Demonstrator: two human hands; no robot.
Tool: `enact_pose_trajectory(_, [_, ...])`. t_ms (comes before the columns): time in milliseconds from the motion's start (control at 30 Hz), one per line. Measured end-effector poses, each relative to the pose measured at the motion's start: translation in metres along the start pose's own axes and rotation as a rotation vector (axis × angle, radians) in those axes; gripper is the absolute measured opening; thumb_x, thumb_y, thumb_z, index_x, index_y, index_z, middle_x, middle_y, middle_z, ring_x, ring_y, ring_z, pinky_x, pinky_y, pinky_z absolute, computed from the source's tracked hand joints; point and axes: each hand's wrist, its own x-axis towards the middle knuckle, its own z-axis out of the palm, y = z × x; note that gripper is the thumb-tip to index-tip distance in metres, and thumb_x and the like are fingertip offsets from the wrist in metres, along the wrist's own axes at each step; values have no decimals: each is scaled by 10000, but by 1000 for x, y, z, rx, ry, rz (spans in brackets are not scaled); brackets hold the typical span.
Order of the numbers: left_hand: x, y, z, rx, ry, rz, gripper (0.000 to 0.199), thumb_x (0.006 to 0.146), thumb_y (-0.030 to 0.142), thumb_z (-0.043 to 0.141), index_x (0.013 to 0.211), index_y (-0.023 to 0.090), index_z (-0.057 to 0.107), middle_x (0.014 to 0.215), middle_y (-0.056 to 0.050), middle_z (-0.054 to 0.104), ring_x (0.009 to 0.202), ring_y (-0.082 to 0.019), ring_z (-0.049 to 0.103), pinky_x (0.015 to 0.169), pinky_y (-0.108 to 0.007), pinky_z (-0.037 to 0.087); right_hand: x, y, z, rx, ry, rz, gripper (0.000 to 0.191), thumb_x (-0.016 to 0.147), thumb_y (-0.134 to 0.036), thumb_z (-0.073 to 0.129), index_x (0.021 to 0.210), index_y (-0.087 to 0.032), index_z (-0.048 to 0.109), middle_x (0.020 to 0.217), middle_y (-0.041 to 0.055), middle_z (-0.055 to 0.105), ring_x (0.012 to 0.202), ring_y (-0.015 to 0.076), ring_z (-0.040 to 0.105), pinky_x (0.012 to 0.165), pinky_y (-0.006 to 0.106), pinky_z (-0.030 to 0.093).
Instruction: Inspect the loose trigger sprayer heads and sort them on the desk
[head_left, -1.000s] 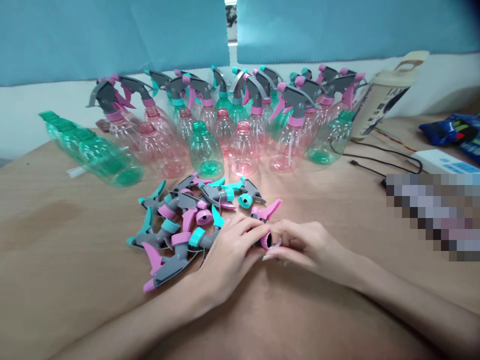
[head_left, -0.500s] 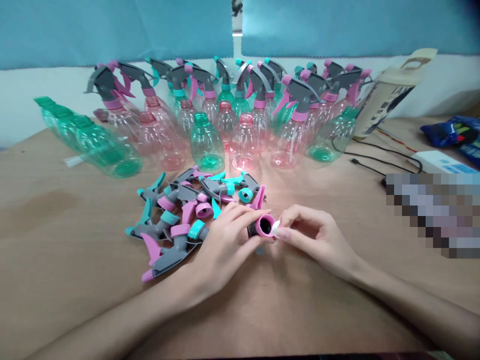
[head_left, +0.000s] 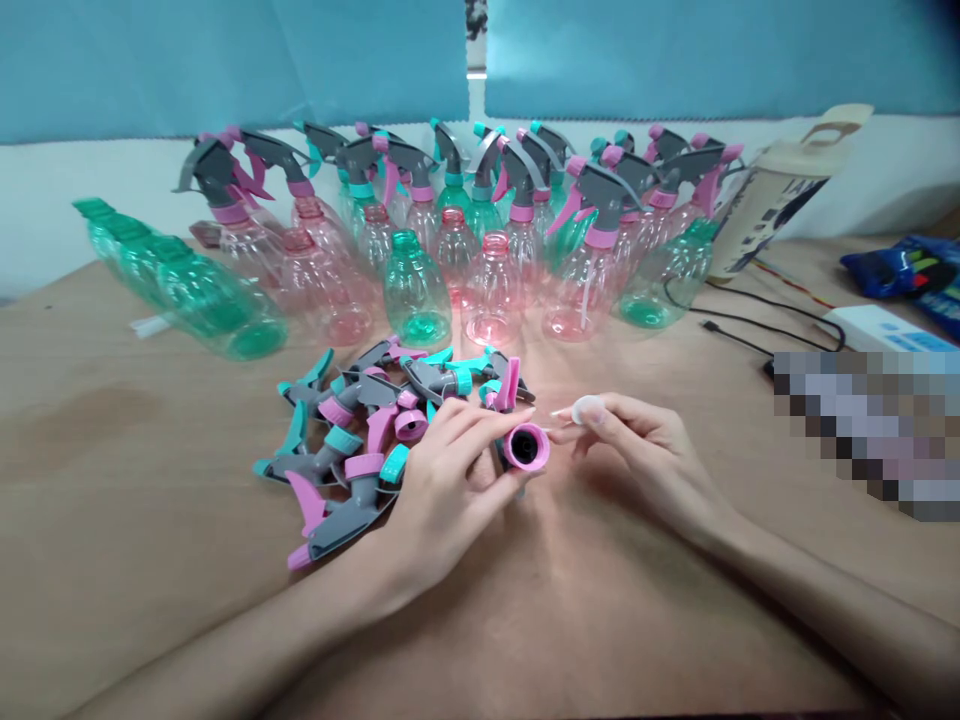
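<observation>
My left hand (head_left: 450, 485) is closed around a trigger spray head (head_left: 527, 448), its pink collar facing me so that the dark inside shows. Most of its grey body is hidden by my fingers, while its pink trigger (head_left: 508, 383) sticks up behind them. Just to the right, my right hand (head_left: 646, 440) pinches a small white disc (head_left: 587, 410) between thumb and forefinger. The disc is apart from the collar. Beside and behind my left hand lies a heap of loose grey spray heads (head_left: 349, 520) with pink or turquoise collars and triggers.
Clear pink bottles (head_left: 491, 300) and green bottles (head_left: 415, 300), many with spray heads on, stand in rows at the back. Green bottles (head_left: 217, 300) form a line at left. At right are a cream tumbler (head_left: 776, 195), black cable (head_left: 739, 330), white box (head_left: 892, 330) and blue packet (head_left: 900, 265).
My right hand has drawn the white disc away from the pink collar, up and to the right. The spray head has turned slightly in my left hand, its trigger now more upright.
</observation>
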Motion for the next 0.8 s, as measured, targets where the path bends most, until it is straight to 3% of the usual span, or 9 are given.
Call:
enact_pose_trajectory(133, [-4,1,4,-32,-56,-14,296,831,220,636,1125,201,608,974,-45,654,917,-195,550,807,-367,470,-2,3,-1,72,-24,52,447,906,-442,482,580,-166,614,547,10,583,493,94,469,457,221,376])
enact_pose_trajectory(233, [-7,2,8,-64,-100,-14,292,824,196,639,1115,197,606,960,-40,653,908,-196,534,812,-376,463,-5,1,-1,32,-67,44,462,903,-420,495,528,-168,589,497,-16,503,488,84,437,484,221,376])
enact_pose_trajectory(300, [-9,2,9,-81,-114,-16,283,825,189,637,1106,197,606,945,-37,649,891,-193,527,811,-374,457,-7,-3,0,-24,-106,26,351,868,-377,561,590,-183,654,527,-21,535,510,87,454,523,225,407])
enact_pose_trajectory(400, [-9,2,9,-98,-108,-35,270,824,193,637,1092,190,606,886,-26,637,857,-185,525,791,-352,459,-7,-8,2,-47,-165,39,165,805,-347,641,759,-225,742,703,1,661,508,82,462,467,215,387])
enact_pose_trajectory(500, [-9,3,8,-92,-120,-51,281,817,176,633,1094,202,602,870,-17,639,848,-182,534,772,-331,462,-6,-7,5,-43,-196,86,168,784,-363,657,838,-241,760,820,29,710,488,71,459,417,205,352])
enact_pose_trajectory(633, [-8,5,7,-78,-115,-71,246,822,217,629,1066,214,602,888,-18,632,825,-175,560,740,-312,466,-5,-3,6,-62,-146,126,231,757,-386,679,879,-203,752,752,41,716,464,70,469,404,203,352])
enact_pose_trajectory(800, [-9,6,8,-68,-95,-95,255,797,206,653,1042,208,584,915,-25,632,855,-188,574,748,-320,469,-7,0,6,-139,-210,-25,186,812,-335,642,893,-205,747,734,27,721,528,89,536,455,207,390])
